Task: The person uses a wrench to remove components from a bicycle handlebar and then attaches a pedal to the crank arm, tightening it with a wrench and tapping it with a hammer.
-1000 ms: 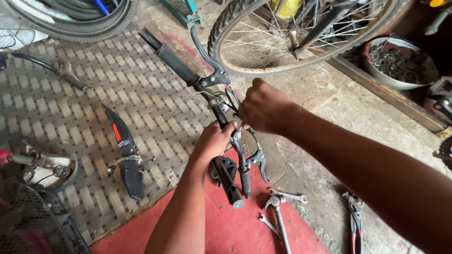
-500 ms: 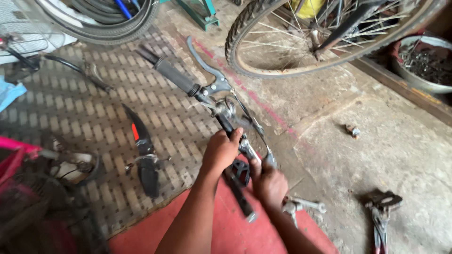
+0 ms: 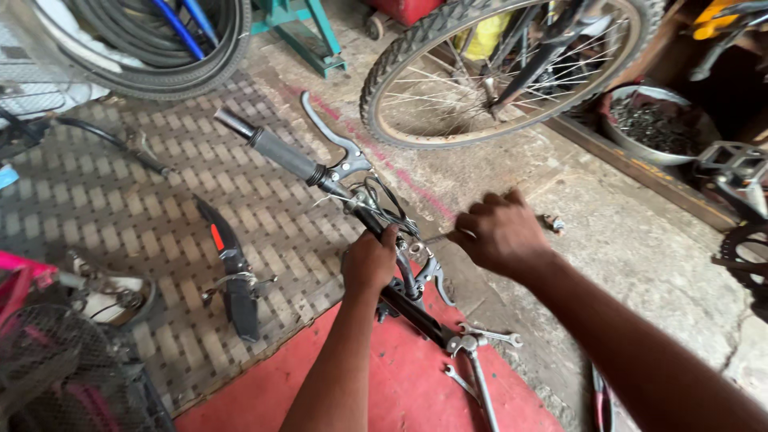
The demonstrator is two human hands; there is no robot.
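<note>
A black bicycle handlebar with a grey grip and a silver brake lever stands in front of me. My left hand is closed around the bar near its middle clamp. My right hand is closed on a thin metal tool whose tip reaches the fitting on the bar next to my left hand. A second brake lever hangs just below the hands. Black cables loop above the left hand.
Spanners lie on a red mat below the bar. A black mudguard with a red reflector lies on the woven mat at left. A bicycle wheel stands behind, tyres at top left, a bowl of small parts at right.
My right hand has risen from low beside the bar to its right side, now holding a thin tool against the fitting. My left hand stays on the bar.
</note>
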